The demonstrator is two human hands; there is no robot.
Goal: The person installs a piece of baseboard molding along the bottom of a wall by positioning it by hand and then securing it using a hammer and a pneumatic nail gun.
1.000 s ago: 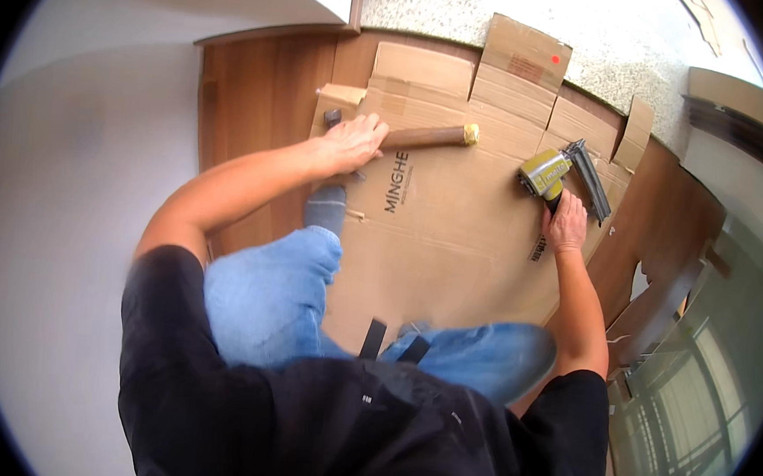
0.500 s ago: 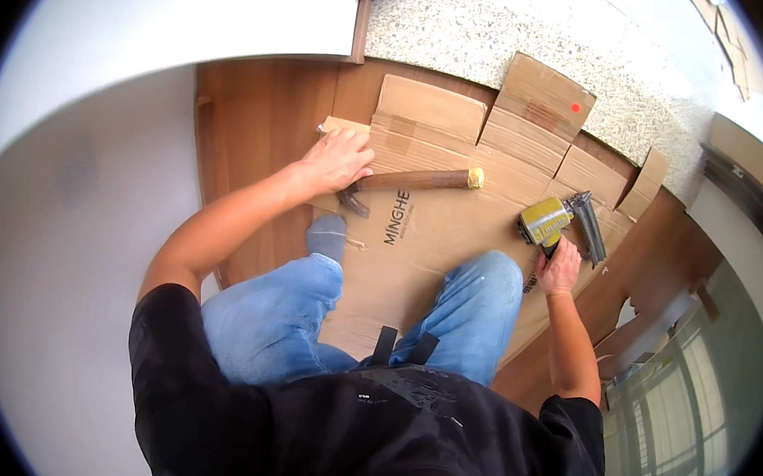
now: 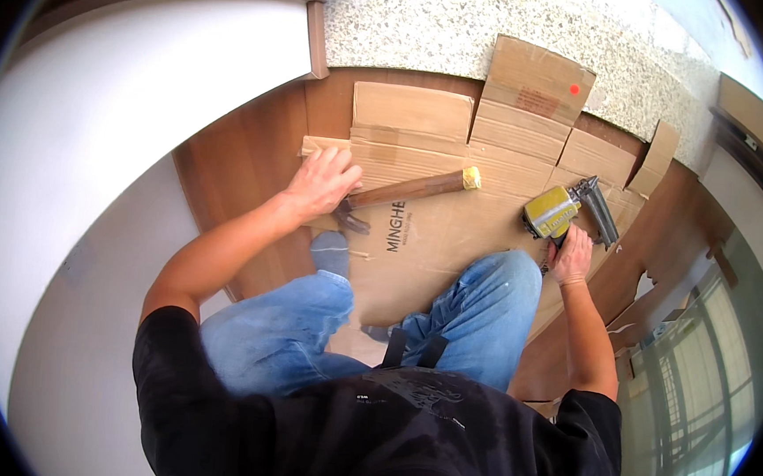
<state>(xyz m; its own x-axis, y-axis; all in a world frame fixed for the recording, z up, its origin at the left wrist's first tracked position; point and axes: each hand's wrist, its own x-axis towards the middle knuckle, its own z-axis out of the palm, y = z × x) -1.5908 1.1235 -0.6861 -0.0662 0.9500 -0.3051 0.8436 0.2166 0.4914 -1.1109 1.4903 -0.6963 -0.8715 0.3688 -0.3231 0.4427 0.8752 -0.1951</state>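
My left hand (image 3: 321, 185) is closed, its fingers curled over the edge of a pale tan strip (image 3: 311, 145) at the cardboard's left side. Just beside it a hammer (image 3: 412, 187) lies with its brown handle pointing right, yellow wrapping at the end, its dark head partly behind my fingers. At the right, my right hand (image 3: 572, 251) is wrapped round the grip of an olive-and-black nail gun (image 3: 550, 212), which lies tilted on the large cardboard sheet (image 3: 435, 224).
Brown wood boards (image 3: 228, 156) show around the cardboard, whose flaps reach a speckled stone floor (image 3: 414, 24) beyond. A white panel (image 3: 145, 71) curves along the left, a glossy surface (image 3: 699, 375) lies at the right. My jeaned knees and socked foot (image 3: 330, 252) rest on the sheet.
My left hand has shifted from over the hammer's handle to the tan strip just beyond. My right knee has come up inward. The view has shifted slightly; my right hand stays on the nail gun.
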